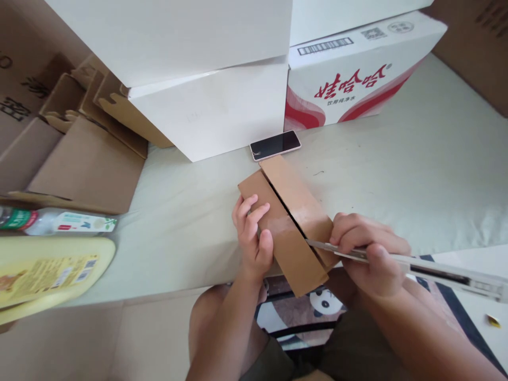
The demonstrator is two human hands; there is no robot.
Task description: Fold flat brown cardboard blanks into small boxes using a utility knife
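Observation:
A small brown cardboard box (291, 209) lies at the near edge of the pale surface (397, 174), its top flaps taped along the seam. My left hand (254, 238) grips the box's left side, fingers curled over the top. My right hand (369, 251) is closed on a clear plastic pen (436, 271). The pen's tip rests in the seam between the two flaps, near the box's front end.
A phone (275, 144) lies face up just behind the box. Large white cartons (206, 100) and a red-printed carton (357, 79) stand at the back. Flattened cardboard (79, 159) lies left, with a water bottle (59, 221) and a yellow bottle (43, 272).

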